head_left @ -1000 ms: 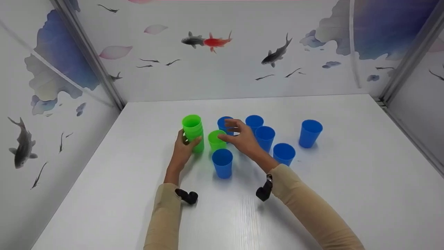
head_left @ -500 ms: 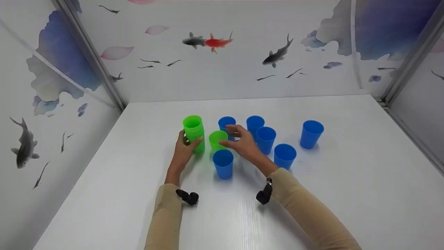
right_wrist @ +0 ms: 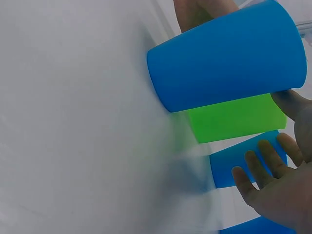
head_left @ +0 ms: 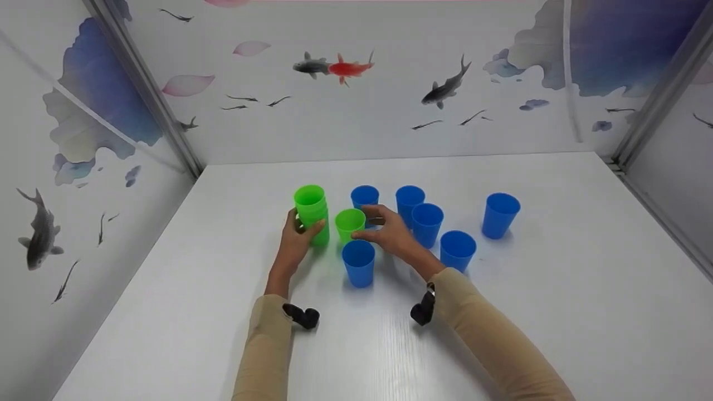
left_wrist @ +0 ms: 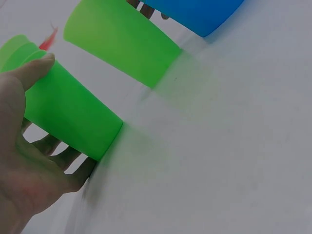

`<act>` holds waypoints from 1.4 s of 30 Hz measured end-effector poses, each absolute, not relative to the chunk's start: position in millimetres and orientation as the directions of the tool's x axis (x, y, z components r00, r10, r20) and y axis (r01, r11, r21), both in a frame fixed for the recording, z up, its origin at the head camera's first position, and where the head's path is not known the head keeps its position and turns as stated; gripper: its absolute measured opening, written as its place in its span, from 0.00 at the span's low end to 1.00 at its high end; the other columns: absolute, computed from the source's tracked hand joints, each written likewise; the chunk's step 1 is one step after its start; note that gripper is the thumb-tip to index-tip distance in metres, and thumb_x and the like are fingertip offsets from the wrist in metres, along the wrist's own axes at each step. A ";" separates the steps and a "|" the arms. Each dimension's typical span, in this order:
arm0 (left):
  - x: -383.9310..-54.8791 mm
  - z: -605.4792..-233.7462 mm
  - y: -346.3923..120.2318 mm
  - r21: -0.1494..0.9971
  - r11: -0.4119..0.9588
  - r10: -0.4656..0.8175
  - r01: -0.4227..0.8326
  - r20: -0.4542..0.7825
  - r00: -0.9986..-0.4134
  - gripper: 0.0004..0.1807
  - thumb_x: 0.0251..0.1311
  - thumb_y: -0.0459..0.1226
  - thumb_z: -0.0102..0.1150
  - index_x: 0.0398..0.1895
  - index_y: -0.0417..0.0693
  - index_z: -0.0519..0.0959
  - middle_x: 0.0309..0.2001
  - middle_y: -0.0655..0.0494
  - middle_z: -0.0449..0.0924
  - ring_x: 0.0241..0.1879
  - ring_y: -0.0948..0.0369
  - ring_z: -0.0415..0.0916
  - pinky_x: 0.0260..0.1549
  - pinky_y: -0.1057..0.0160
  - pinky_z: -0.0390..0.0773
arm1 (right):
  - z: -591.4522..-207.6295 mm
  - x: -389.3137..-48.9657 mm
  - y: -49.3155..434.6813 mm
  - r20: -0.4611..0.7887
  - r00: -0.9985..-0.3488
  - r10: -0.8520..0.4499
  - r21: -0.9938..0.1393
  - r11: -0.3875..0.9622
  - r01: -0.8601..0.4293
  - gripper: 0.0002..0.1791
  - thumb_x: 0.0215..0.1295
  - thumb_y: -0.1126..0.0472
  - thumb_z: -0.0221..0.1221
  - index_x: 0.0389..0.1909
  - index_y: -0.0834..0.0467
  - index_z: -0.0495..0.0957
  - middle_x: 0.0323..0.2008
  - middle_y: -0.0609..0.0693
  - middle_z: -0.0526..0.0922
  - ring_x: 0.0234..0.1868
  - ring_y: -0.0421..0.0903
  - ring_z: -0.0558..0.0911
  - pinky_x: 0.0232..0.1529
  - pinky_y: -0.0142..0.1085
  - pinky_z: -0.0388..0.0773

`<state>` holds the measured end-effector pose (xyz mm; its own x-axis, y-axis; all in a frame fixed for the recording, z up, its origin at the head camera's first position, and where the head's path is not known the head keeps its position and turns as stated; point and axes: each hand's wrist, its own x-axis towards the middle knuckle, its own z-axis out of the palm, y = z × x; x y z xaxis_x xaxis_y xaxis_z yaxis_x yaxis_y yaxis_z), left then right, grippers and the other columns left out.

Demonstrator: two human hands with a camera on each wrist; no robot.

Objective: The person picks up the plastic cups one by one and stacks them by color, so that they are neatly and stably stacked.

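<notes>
My left hand (head_left: 295, 236) grips a stack of green cups (head_left: 312, 214), which stands upright on the white table. In the left wrist view its thumb lies along the near side of the green stack (left_wrist: 68, 107), with the other fingers behind it. A single lighter green cup (head_left: 350, 225) stands just right of the stack. Beside that cup is my right hand (head_left: 387, 231), thumb and fingers spread apart. The right wrist view shows the right-hand fingers (right_wrist: 268, 158) apart from the single green cup (right_wrist: 234, 117); whether the thumb touches it, I cannot tell. Directly in front stands a blue cup (head_left: 359, 264).
Behind the right hand stands a blue cup (head_left: 365, 195). Further blue cups stand to its right: one at the back (head_left: 409, 197), a middle cup (head_left: 427, 223), a nearer cup (head_left: 457, 250) and a separate cup (head_left: 500, 216). Printed walls (head_left: 356, 128) enclose the table (head_left: 557, 306).
The right hand has come down slightly beside the single green cup, its thumb lower at the rim. The left hand and its stack have stayed in place.
</notes>
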<state>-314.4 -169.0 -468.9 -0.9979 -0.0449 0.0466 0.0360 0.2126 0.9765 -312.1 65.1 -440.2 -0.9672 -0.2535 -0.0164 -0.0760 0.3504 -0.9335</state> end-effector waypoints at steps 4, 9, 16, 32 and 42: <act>-314.3 -468.2 -167.7 0.977 0.210 -0.041 0.035 0.044 -0.998 0.47 0.65 0.50 0.64 0.79 0.48 0.50 0.74 0.41 0.60 0.75 0.45 0.58 0.75 0.44 0.60 | -443.8 -314.2 65.3 -0.019 -0.965 -0.261 -0.928 0.364 -0.080 0.40 0.58 0.51 0.71 0.71 0.52 0.67 0.68 0.53 0.74 0.70 0.54 0.73 0.67 0.48 0.75; -314.9 -467.7 -166.8 0.977 0.211 -0.044 0.038 0.048 -0.998 0.46 0.64 0.50 0.64 0.78 0.48 0.50 0.74 0.41 0.61 0.75 0.45 0.59 0.74 0.44 0.60 | -445.6 -315.8 64.3 -0.001 -0.961 -0.278 -0.925 0.365 -0.105 0.40 0.59 0.53 0.71 0.72 0.52 0.67 0.68 0.53 0.74 0.70 0.54 0.74 0.69 0.49 0.73; -317.1 -469.2 -166.9 0.974 0.223 -0.040 0.029 0.039 -0.998 0.47 0.64 0.52 0.64 0.78 0.49 0.51 0.74 0.42 0.60 0.75 0.45 0.59 0.74 0.43 0.61 | -445.7 -316.7 61.8 0.025 -0.954 -0.298 -0.923 0.359 -0.136 0.40 0.60 0.52 0.70 0.72 0.51 0.67 0.69 0.55 0.73 0.70 0.55 0.73 0.70 0.50 0.71; -314.0 -465.6 -168.1 0.971 0.238 -0.050 -0.006 0.006 -0.999 0.47 0.65 0.51 0.64 0.79 0.50 0.49 0.76 0.43 0.58 0.76 0.45 0.57 0.75 0.43 0.60 | -420.3 -316.4 66.0 -0.003 -0.951 -0.311 -0.931 0.347 -0.110 0.40 0.61 0.45 0.69 0.73 0.44 0.64 0.71 0.53 0.70 0.72 0.55 0.70 0.71 0.52 0.70; -314.4 -467.2 -168.8 0.974 0.226 -0.038 0.026 0.035 -0.999 0.44 0.66 0.49 0.62 0.78 0.51 0.50 0.75 0.43 0.59 0.76 0.45 0.58 0.75 0.44 0.60 | -386.5 -317.4 63.7 0.083 -0.928 -0.362 -0.932 0.301 -0.201 0.39 0.63 0.46 0.68 0.73 0.46 0.63 0.70 0.55 0.71 0.71 0.54 0.71 0.69 0.50 0.72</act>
